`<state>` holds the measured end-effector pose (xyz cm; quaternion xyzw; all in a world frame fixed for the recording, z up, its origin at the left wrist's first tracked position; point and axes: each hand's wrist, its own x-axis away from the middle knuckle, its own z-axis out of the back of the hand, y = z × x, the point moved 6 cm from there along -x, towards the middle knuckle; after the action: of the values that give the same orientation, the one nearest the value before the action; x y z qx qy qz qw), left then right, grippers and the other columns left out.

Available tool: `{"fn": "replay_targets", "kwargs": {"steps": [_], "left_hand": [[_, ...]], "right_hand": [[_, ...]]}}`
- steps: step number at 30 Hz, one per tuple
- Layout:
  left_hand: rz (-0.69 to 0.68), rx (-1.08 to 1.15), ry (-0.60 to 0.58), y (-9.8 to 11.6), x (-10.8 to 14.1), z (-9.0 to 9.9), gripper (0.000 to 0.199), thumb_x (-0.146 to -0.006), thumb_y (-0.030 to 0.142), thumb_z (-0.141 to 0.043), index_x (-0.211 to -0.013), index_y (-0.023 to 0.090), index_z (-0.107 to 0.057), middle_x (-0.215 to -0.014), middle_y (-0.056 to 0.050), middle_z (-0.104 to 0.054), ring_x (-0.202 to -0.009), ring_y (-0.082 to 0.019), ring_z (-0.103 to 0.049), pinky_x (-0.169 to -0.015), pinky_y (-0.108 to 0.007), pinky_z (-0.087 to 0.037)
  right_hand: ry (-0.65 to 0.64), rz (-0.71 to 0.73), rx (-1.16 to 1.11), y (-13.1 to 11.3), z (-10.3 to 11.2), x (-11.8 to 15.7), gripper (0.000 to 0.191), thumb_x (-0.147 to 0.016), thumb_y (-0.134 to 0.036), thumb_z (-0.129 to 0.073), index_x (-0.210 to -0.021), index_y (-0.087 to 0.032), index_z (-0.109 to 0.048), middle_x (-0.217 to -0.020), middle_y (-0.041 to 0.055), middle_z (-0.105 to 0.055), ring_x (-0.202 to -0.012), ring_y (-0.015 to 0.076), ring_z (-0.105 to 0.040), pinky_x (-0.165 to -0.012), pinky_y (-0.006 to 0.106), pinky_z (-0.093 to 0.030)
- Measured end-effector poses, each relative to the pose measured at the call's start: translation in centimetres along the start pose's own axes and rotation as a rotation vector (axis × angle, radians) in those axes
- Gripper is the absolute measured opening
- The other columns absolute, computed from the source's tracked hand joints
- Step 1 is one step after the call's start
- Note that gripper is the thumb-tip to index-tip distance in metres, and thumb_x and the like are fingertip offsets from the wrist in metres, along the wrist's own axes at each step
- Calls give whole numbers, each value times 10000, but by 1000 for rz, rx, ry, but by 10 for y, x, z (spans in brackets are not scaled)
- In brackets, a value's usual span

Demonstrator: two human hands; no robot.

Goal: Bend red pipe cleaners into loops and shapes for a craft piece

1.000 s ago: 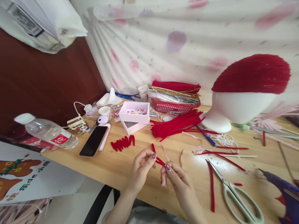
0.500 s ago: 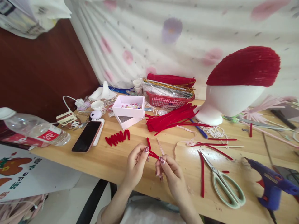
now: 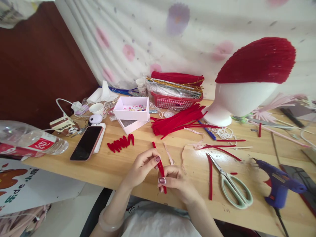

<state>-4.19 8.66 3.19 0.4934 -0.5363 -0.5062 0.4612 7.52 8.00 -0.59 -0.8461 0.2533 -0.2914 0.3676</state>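
Note:
Near the table's front edge, a red fuzzy strip (image 3: 160, 167) slants between my two hands. My left hand (image 3: 145, 166) pinches its upper part between thumb and fingers. Lower down, my right hand (image 3: 172, 181) is closed on the same strip, thumb on top, and the strip's end sticks out below. A zigzag red fuzzy piece (image 3: 120, 143) lies to the left on the wood. Behind my hands is a bundle of red fuzzy stems (image 3: 176, 121). Green-handled scissors (image 3: 233, 187) lie open at the right beside a loose red stem (image 3: 210, 177).
A blue glue gun (image 3: 278, 182) lies far right. A white mannequin head (image 3: 243, 98) wears a red ribbed cap. Toward the back are a red basket (image 3: 175, 101) and a white box (image 3: 131, 113). A phone (image 3: 87, 143) and a plastic bottle (image 3: 32, 138) are at the left.
The red strip has turned from a folded, sideways position to a long, steep slant. My right hand has moved down and left, nearer my left hand. The whole view has shifted slightly.

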Motion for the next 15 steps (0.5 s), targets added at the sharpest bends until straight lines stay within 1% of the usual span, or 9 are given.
{"fn": "replay_targets", "kwargs": {"steps": [3,6,10,12,15], "left_hand": [[1,-22,2,1,0,-2,352,-891,463,-572,-676,190,-520,-649,23,-435,-616,-132,-416,-601,-250,-353],[-24,-57,36,2,-1,-4,353,-897,434,-562,-653,197,-469,-634,33,-391,-597,-126,-367,-579,-253,-317],[-20,-97,65,2,-3,-7,320,-920,378,-516,-666,204,-430,-641,41,-362,-594,-123,-336,-556,-257,-288],[-11,-116,68,2,-5,-8,320,-920,361,-509,-659,205,-413,-637,45,-350,-588,-119,-326,-545,-256,-278],[1,-136,91,1,-6,-7,340,-901,351,-536,-634,203,-387,-626,50,-338,-582,-110,-324,-542,-248,-276]], "right_hand": [[32,-16,-27,0,1,-1,217,-611,-240,-808,-518,-181,-621,-504,-31,-630,-434,87,-484,-466,214,-364],[60,-12,-15,-1,4,-1,206,-606,-199,-762,-492,-181,-591,-488,-35,-602,-418,78,-436,-448,212,-332],[108,-3,41,-3,8,0,212,-621,-193,-708,-489,-184,-542,-497,-28,-580,-439,90,-430,-455,225,-309],[134,38,141,-8,8,3,242,-660,-216,-683,-492,-190,-512,-499,-30,-547,-469,103,-426,-473,237,-303],[220,185,408,-23,6,9,316,-732,-226,-641,-481,-194,-451,-500,-41,-457,-527,114,-402,-527,255,-293]]}}
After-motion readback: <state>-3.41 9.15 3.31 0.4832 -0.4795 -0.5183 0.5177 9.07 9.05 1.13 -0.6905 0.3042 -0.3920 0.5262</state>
